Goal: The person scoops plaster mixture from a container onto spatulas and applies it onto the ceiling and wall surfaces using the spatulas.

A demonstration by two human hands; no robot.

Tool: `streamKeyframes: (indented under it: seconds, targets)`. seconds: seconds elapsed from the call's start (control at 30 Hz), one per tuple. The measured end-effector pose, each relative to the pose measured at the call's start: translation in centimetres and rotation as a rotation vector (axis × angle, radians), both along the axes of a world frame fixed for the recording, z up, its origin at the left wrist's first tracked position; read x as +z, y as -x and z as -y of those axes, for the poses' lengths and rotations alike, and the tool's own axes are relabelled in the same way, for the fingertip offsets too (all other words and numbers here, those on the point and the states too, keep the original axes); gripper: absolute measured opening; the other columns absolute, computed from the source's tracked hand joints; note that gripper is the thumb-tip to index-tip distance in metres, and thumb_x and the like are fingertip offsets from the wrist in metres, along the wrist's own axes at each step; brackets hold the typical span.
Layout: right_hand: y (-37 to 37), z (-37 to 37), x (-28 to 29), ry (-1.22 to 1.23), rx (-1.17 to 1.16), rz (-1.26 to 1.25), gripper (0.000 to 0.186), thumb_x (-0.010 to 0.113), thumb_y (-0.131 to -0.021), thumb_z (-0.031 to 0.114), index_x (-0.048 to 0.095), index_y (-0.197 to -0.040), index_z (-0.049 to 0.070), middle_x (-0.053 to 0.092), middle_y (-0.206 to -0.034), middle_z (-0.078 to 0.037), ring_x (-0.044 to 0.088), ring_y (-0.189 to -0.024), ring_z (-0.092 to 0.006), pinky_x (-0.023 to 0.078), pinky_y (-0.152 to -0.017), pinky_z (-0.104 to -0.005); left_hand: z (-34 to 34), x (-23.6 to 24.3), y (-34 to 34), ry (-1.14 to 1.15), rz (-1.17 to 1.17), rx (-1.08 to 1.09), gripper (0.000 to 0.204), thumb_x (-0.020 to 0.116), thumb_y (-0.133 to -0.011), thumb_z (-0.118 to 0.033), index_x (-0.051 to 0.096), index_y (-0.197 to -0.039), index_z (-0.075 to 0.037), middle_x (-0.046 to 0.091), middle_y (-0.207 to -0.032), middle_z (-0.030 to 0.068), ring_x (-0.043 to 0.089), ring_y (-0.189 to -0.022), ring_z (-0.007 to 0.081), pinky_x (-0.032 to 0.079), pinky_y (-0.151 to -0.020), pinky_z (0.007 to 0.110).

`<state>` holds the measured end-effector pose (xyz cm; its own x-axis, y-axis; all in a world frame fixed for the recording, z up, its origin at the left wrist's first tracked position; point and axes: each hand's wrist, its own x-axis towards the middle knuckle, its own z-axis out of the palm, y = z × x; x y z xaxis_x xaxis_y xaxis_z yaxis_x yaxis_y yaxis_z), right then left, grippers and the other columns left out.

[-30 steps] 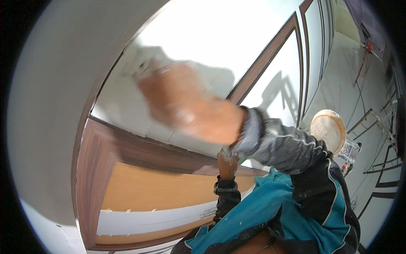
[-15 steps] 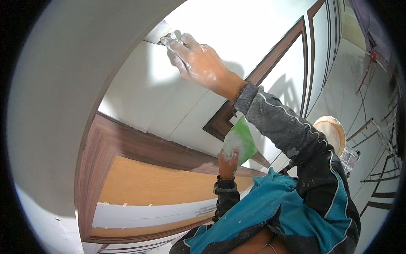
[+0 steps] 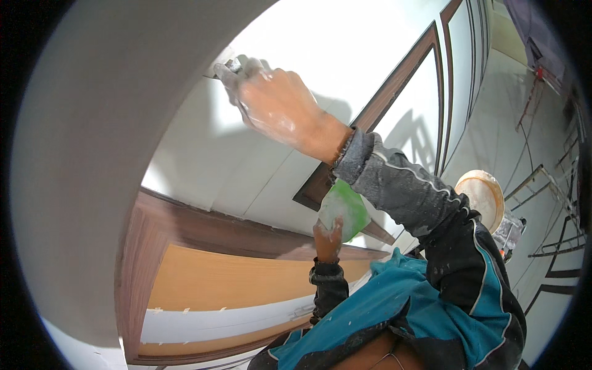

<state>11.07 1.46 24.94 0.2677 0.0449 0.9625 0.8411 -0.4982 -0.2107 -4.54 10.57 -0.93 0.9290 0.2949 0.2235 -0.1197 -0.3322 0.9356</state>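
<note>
Putty knife (image 3: 221, 66) sits at the top left of the white wall panel (image 3: 203, 154), blade flat on the surface right beside the curved grey edge (image 3: 86, 185), likely angled low so filler spreads thin. Right hand (image 3: 277, 108) grips its handle, fingers (image 3: 246, 71) wrapped tight and smeared with white paste, arm stretched up from the grey sleeve (image 3: 394, 179). Left hand (image 3: 327, 237) stays low near the chest, fingers pinching a green plastic hawk (image 3: 342, 206) from below, tilted up, whitish paste on its face; probably held close so reloading is quick. Dark wood trim (image 3: 382, 98) frames the panels; below, an orange-brown panel (image 3: 240, 277) with a white strip. A round pale bucket (image 3: 484, 191) stands on the floor to the right, well apart.
</note>
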Motion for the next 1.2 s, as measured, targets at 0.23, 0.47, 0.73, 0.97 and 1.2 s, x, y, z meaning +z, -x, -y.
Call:
streamKeyframes:
  seconds: [0.23,0.47,0.73,0.97,1.2]
  targets:
    - [2.8,2.9,4.2,0.061,0.184,0.058,0.003,0.059,-0.075,0.004,0.061,-0.076,0.001,0.062,-0.067,-0.017,0.065,-0.072,-0.0360,0.053,-0.064,-0.0445,0.2,1.0,-1.0,0.061,0.037,-0.075,0.026,0.061,-0.091,-0.014,0.061,-0.107,0.006,0.066,-0.089,0.0078,0.059,-0.079,0.0139,0.049,-0.071,0.031]
    - [0.6,6.5,-2.9,-0.166,0.320,0.235,0.025,0.059,-0.091,0.021,0.063,-0.106,0.001,0.065,-0.090,-0.009,0.064,-0.076,-0.0224,0.055,-0.071,-0.0344,0.7,-0.7,0.2,0.157,0.141,0.080,0.030,0.063,-0.090,-0.011,0.057,-0.116,0.003,0.064,-0.105,0.0115,0.060,-0.095,0.0193,0.051,-0.081,0.033]
    - [5.0,12.9,-11.3,-0.058,0.928,-0.350,0.038,0.060,-0.087,0.000,0.063,-0.124,0.008,0.071,-0.100,-0.012,0.066,-0.075,-0.0181,0.055,-0.067,-0.0315,0.8,7.1,2.5,1.168,0.046,0.018,0.036,0.060,-0.089,-0.016,0.056,-0.119,0.004,0.063,-0.110,0.0172,0.063,-0.099,0.0288,0.054,-0.084,0.041]
    - [9.2,18.4,-13.3,0.119,0.871,-0.446,0.040,0.067,-0.078,-0.001,0.069,-0.117,0.005,0.070,-0.086,-0.015,0.056,-0.058,-0.0215,0.043,-0.053,-0.0357,3.5,10.6,2.7,1.157,-0.160,-0.530,0.051,0.053,-0.090,-0.010,0.040,-0.136,0.006,0.055,-0.128,0.0211,0.058,-0.114,0.0332,0.047,-0.099,0.047]
    - [11.4,25.7,-13.4,0.242,0.896,-0.406,0.048,0.062,-0.068,0.002,0.070,-0.115,0.001,0.055,-0.061,-0.008,0.046,-0.047,-0.0182,0.033,-0.045,-0.0345,7.5,9.8,2.6,1.312,-0.219,-0.790,0.063,0.062,-0.084,-0.005,0.036,-0.140,0.005,0.053,-0.131,0.0205,0.056,-0.119,0.0320,0.045,-0.102,0.046]
